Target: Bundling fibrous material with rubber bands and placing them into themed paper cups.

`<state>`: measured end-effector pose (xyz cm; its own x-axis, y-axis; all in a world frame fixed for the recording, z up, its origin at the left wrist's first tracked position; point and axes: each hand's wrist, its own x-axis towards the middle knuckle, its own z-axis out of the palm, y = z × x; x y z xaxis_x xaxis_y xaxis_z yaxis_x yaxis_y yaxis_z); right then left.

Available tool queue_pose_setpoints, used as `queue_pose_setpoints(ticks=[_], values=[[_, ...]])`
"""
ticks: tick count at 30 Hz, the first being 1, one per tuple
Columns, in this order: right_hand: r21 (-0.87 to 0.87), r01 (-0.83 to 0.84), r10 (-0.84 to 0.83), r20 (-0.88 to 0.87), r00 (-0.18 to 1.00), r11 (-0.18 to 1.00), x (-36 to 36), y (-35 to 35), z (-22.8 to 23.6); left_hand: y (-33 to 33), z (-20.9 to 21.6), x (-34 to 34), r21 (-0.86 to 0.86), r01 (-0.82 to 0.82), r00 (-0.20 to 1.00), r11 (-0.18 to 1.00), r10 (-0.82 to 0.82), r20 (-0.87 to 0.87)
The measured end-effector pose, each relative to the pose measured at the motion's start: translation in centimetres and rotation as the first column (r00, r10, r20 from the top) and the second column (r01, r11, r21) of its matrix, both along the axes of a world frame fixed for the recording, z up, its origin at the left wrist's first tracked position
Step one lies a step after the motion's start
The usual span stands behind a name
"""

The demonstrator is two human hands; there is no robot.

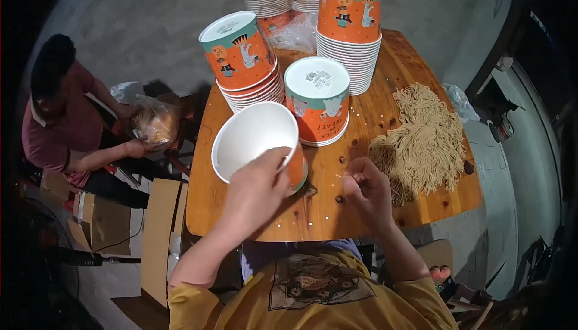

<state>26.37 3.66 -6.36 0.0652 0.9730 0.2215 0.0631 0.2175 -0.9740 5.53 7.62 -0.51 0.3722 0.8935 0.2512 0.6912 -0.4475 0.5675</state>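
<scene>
A white-lined paper bucket point(256, 134) with an orange printed outside stands tilted on the wooden table, its open mouth facing up toward me. My left hand point(259, 182) is closed on its near right rim, with the fingertips partly hidden. To the right, my right hand point(366, 188) is held in a pinch above the table's near part, and a short pale cord end pokes out from the fingers. Just beyond that hand lies a loose heap of tan cords point(424, 140). An upside-down bucket point(318, 98) sits behind the one I hold.
Stacks of upturned orange buckets stand at the back left point(238, 50) and back right point(349, 14) of the table point(391, 218). White specks dot the wood. At left a seated person point(63, 113) handles a clear plastic bag point(158, 122). An open cardboard box point(159, 239) stands beside the table.
</scene>
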Motion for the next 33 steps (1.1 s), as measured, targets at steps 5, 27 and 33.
queue_pose_setpoints(ticks=[5,27,33], values=[[0.125,-0.060,0.060,0.006,0.998,0.990,-2.0,1.4,0.8,1.0,1.4,-3.3,-0.408,0.117,0.873,0.905,0.102,0.477],[0.382,0.116,-0.182,0.139,0.973,0.917,-4.5,3.9,0.2,1.7,0.3,-7.0,-0.535,0.376,0.749,0.756,0.093,0.657],[0.355,0.079,-0.123,0.103,0.987,0.932,-3.9,4.3,-0.2,1.7,-1.7,-8.1,-0.507,0.343,0.740,0.791,0.105,0.664]])
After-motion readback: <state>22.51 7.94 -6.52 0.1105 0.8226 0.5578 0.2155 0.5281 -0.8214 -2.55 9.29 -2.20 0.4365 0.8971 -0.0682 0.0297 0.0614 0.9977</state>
